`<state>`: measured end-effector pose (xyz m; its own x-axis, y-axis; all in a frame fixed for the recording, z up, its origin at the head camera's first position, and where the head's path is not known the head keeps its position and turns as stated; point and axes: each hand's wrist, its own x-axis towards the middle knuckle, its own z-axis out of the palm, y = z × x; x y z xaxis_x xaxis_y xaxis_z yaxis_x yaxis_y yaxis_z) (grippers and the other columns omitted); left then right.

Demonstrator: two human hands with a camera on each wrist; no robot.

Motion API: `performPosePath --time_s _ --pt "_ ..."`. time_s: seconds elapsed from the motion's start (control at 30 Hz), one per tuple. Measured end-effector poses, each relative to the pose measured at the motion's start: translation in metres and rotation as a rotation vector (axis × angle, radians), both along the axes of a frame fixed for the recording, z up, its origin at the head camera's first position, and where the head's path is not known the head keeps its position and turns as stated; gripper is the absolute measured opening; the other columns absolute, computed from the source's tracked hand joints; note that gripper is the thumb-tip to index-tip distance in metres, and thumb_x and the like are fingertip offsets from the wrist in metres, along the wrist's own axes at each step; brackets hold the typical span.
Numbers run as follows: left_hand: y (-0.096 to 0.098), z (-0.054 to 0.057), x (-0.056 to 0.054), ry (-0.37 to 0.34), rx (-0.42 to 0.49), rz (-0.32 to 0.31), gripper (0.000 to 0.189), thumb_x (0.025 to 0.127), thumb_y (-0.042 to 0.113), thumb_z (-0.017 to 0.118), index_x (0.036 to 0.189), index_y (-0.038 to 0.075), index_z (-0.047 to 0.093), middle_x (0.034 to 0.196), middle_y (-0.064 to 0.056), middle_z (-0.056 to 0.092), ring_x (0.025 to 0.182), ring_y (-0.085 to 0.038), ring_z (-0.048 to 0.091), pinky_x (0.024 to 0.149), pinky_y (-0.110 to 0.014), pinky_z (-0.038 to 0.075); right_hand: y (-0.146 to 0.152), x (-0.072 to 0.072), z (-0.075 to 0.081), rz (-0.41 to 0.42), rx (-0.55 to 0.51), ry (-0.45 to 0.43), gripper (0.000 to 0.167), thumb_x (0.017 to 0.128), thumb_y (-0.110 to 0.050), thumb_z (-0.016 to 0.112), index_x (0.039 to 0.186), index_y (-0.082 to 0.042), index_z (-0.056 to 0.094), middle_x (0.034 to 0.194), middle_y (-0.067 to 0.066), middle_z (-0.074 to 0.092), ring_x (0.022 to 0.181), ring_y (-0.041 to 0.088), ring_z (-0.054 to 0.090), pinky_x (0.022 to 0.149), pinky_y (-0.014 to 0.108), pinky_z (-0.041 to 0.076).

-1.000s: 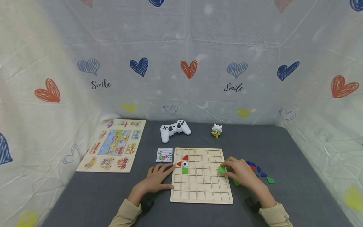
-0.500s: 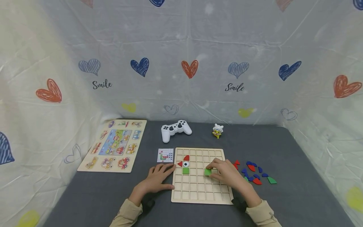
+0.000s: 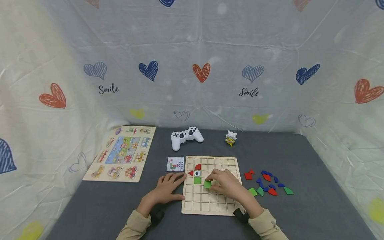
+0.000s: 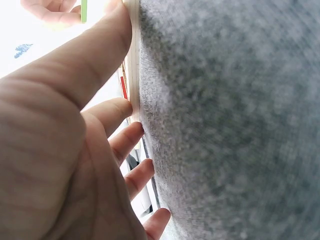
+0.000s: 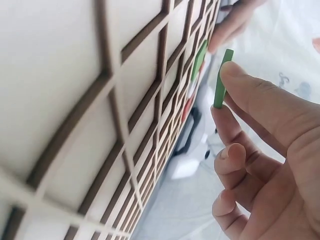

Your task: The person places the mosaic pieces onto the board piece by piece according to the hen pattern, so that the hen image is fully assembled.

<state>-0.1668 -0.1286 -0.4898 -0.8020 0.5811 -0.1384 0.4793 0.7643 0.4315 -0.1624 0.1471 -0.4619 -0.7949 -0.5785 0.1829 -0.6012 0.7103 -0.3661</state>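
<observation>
My right hand (image 3: 225,184) pinches a green square tile (image 3: 207,184) between thumb and fingers, close over the wooden grid board (image 3: 213,208). In the right wrist view the tile (image 5: 222,80) stands on edge above the cells. My left hand (image 3: 165,190) lies spread at the board's left side, with thumb and index fingertips at its edge; the left wrist view shows the thumb (image 4: 107,42) against that edge. Set in the board's upper left are a red quarter-round piece (image 3: 197,166), a red triangle (image 3: 190,173), a white eye tile (image 3: 197,173) and another green square (image 3: 197,180).
Loose pieces lie right of the board: a red square (image 3: 248,176), a green square (image 3: 252,191), green leaf-like pieces (image 3: 288,190) and several blue ones (image 3: 276,179). A picture card (image 3: 175,164), a white game controller (image 3: 187,137), a small figurine (image 3: 230,138) and a vehicle puzzle (image 3: 120,176) surround it.
My right hand has carried the green square tile leftward across the board from its right edge toward the placed pieces. The left hand has stayed at the board's left edge.
</observation>
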Motion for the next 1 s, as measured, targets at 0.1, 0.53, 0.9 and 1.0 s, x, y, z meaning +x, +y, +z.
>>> performPosePath --time_s 0.1,0.53,0.9,1.0 --pt "0.0 0.001 0.001 0.005 0.002 -0.006 0.078 0.084 0.052 0.06 0.147 0.017 0.03 0.147 -0.006 0.028 0.131 -0.034 0.025 0.099 -0.062 0.019 -0.006 -0.001 -0.001 0.008 -0.003 -0.007 0.026 0.078 -0.029 0.074 0.101 -0.019 0.071 0.089 -0.008 0.062 0.067 0.009 0.052 0.062 0.021 0.031" --pt "0.0 0.004 0.001 0.014 0.005 -0.018 0.078 0.084 0.05 0.061 0.146 0.015 0.031 0.147 -0.008 0.029 0.13 -0.035 0.026 0.097 -0.063 0.02 -0.031 -0.003 -0.005 0.015 0.036 -0.041 0.022 0.078 -0.027 0.074 0.099 -0.019 0.071 0.09 -0.007 0.063 0.073 0.004 0.054 0.067 0.025 0.034" --pt "0.001 0.005 0.0 0.017 0.011 -0.021 0.076 0.084 0.048 0.061 0.146 0.015 0.031 0.147 -0.008 0.029 0.13 -0.036 0.026 0.098 -0.063 0.019 -0.042 -0.004 -0.006 0.001 0.105 -0.044 0.018 0.076 -0.026 0.076 0.092 -0.022 0.07 0.091 -0.008 0.063 0.078 0.004 0.056 0.072 0.032 0.04" --pt "0.001 0.004 0.001 0.018 0.007 -0.019 0.077 0.084 0.049 0.061 0.146 0.016 0.031 0.147 -0.008 0.029 0.13 -0.036 0.026 0.098 -0.063 0.02 -0.044 -0.005 -0.006 0.004 0.111 -0.049 0.017 0.076 -0.025 0.076 0.091 -0.022 0.071 0.09 -0.007 0.063 0.076 0.004 0.055 0.068 0.028 0.036"
